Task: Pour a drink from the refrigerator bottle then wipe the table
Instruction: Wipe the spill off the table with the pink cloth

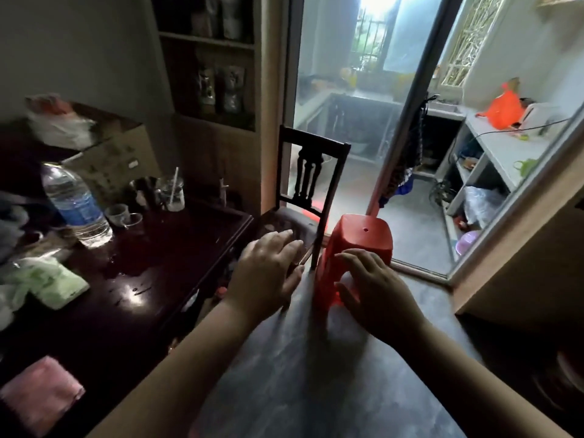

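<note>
Clear plastic bottle (76,207), blue-labelled, stands on the dark table (151,279); left hand (268,273) and right hand (376,292) grip nothing.

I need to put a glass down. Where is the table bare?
Bare, wet-looking wood lies between the water bottle, the green packet and the table's right edge; more between packet and pink cloth. Crowded around the bottle, cups and jar.

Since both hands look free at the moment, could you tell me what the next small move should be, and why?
Probably move the left hand over to the pink cloth at the near corner of the table. It and the right hand hold nothing, the bottle already stands on the table, and wet drops glisten near it, so wiping seems due.
</note>
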`<state>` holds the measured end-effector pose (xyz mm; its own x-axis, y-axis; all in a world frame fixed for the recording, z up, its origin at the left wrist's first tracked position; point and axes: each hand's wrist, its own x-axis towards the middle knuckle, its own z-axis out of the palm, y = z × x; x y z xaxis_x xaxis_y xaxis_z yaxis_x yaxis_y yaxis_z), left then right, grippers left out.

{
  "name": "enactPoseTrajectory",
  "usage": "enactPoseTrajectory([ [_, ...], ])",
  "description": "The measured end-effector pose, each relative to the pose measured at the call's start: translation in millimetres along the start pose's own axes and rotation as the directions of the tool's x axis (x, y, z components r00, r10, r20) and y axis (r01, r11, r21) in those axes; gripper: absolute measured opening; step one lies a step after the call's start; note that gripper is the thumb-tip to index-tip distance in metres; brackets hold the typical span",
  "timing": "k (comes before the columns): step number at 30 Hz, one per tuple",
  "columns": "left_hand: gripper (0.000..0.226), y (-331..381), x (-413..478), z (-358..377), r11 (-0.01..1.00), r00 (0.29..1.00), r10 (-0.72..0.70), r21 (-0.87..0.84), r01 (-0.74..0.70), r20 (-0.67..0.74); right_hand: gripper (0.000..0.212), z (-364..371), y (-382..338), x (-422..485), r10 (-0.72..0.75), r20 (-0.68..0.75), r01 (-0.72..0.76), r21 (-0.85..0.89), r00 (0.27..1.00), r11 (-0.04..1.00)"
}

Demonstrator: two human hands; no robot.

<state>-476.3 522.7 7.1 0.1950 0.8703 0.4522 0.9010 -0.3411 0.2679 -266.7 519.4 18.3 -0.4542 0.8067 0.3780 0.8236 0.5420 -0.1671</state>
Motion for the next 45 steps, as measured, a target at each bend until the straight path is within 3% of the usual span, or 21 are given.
enactPoseTrajectory([
  [10, 0.047, -107, 11, 2, 0.978, 0.98, -0.2, 0.059, 0.201, -0.019, 0.048, 90, -36, 122, -0.131, 0.04, 0.128, 0.075, 0.991, 0.989],
  [18, 0.055, -181, -1, 29, 0.885, 0.895, -0.445, 0.147, 0.441, -0.004, 0.048, 172, -55, 210, -0.281, 0.142, 0.256, 0.172, 0.949, 0.951],
  [28, 0.064, -251, 31, 83, 0.597, 0.646, -0.759, 0.311, 0.74, -0.082, 0.059, 268, -41, 332, -0.534, 0.26, 0.467, 0.278, 0.804, 0.839],
  [34, 0.062, -269, 36, 116, 0.416, 0.488, -0.863, 0.365, 0.833, -0.131, 0.056, 321, -37, 381, -0.649, 0.312, 0.548, 0.357, 0.694, 0.757],
  [41, 0.065, -290, 5, 157, 0.221, 0.246, -0.969, 0.367, 0.903, -0.023, 0.054, 384, -52, 381, -0.671, 0.471, 0.536, 0.405, 0.572, 0.741],
  [45, 0.062, -306, -8, 176, 0.221, 0.217, -0.975, 0.351, 0.91, 0.052, 0.05, 411, -63, 372, -0.647, 0.555, 0.521, 0.393, 0.522, 0.758],
])
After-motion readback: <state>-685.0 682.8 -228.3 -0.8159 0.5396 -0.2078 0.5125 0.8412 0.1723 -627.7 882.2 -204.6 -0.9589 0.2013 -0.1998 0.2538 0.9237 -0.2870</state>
